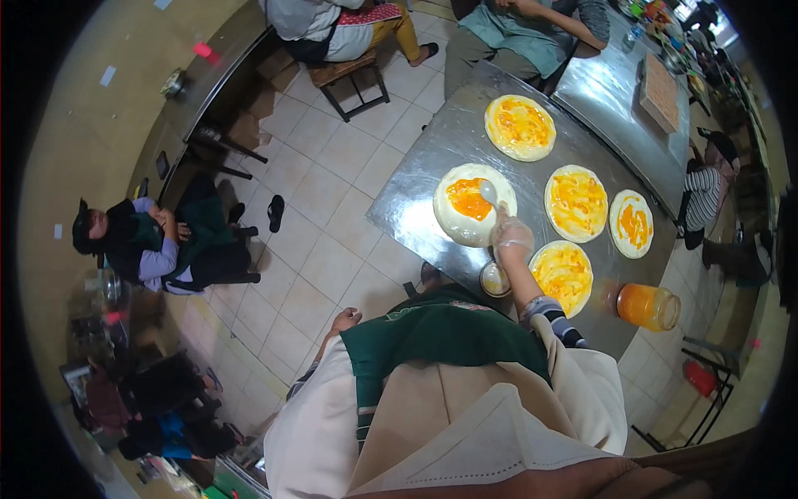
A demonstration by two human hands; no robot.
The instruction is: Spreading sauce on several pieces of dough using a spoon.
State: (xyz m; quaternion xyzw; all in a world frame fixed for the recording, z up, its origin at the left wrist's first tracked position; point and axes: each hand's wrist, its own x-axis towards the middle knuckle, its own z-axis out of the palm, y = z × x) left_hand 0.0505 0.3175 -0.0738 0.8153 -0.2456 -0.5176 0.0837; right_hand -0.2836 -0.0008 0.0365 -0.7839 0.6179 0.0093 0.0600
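My right hand (pixel 512 237), in a clear plastic glove, holds a spoon (pixel 488 192) whose bowl rests on an orange spread (pixel 466 198). The spread lies on a round, pale sheet of dough (pixel 477 234) near the corner of the steel table. Several more dough rounds with orange spread lie beyond and to the right, one of them (pixel 575 203) close by. Just below my right hand sits a small round container (pixel 495 278). My left hand (pixel 346 319) hangs bare at my side, away from the table, its fingers partly curled; nothing is seen in it.
A jar of orange spread (pixel 648 307) stands at the steel table's (pixel 424 187) right part. A second metal table (pixel 598 103) adjoins the far side, bearing a pinkish slab (pixel 659 92). People sit beyond the table and at the left. A wooden stool (pixel 343 72) stands on the tiled floor.
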